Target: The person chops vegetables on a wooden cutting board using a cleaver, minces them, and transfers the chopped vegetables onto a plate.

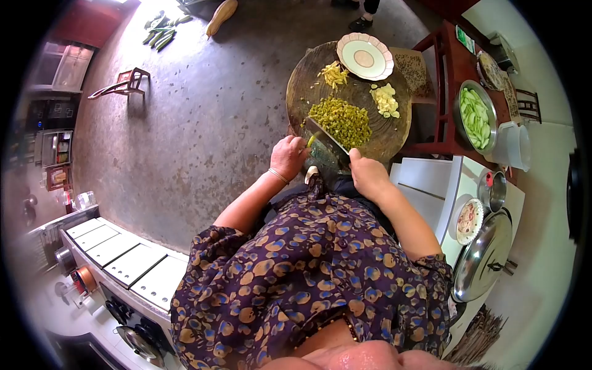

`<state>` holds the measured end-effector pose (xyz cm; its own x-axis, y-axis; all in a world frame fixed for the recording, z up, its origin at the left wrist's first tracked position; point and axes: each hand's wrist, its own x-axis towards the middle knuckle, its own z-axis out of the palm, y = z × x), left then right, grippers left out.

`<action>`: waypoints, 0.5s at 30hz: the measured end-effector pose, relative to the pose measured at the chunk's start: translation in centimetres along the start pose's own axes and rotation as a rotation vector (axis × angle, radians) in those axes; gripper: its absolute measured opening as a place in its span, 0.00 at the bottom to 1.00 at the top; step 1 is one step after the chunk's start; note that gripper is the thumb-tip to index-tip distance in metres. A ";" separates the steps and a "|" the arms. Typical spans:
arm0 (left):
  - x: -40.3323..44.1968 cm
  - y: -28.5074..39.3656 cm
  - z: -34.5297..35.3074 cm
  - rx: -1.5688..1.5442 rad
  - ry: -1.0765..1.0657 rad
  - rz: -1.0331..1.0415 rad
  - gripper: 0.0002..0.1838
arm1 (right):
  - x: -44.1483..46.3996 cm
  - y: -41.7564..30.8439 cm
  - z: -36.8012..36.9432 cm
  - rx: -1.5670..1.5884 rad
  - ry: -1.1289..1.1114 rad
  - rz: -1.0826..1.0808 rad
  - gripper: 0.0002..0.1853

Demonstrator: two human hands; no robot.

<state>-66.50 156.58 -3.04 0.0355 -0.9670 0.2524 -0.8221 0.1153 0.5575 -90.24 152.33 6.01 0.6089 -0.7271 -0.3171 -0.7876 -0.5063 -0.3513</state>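
My right hand (369, 175) is wrapped round the handle of a kitchen knife (328, 135), its broad blade slanting up to the left at the near edge of a round wooden chopping block (300, 92). Beside the blade, my left hand (290, 158) has its fingers closed on a yellow-green piece of vegetable (311, 141). Just beyond the knife lies a heap of chopped green vegetable (341, 118). Farther back on the block are a small pile of yellowish strips (333, 74) and a pile of pale sliced pieces (385, 100). A pink-rimmed plate (365, 57) rests at the block's far edge.
A metal basin of sliced green vegetable (475, 118) stands on a red table at right, near a translucent plastic container (513, 147). Closer by are a white bowl (469, 220) and a large metal lid (483, 256). A small stool (127, 82) stands on the floor at left.
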 end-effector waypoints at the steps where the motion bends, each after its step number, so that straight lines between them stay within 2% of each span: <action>1: -0.1 -0.2 0.4 -0.015 -0.015 0.004 0.07 | 0.0 0.2 0.0 -0.004 0.004 -0.006 0.10; 5: 0.2 -0.2 0.7 -0.029 -0.036 -0.014 0.03 | -0.2 -0.5 -1.6 0.017 0.018 -0.020 0.09; 9: 0.4 0.0 0.7 -0.009 -0.015 0.024 0.03 | 0.4 -0.2 0.0 -0.026 -0.033 -0.030 0.09; 15: 0.5 0.0 0.4 -0.047 -0.033 0.025 0.04 | -0.1 -0.6 -1.0 0.047 0.029 -0.053 0.09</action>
<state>-66.68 155.98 -3.19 -0.0037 -0.9705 0.2410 -0.7948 0.1491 0.5883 -89.91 152.30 7.15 0.6458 -0.7134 -0.2720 -0.7488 -0.5222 -0.4082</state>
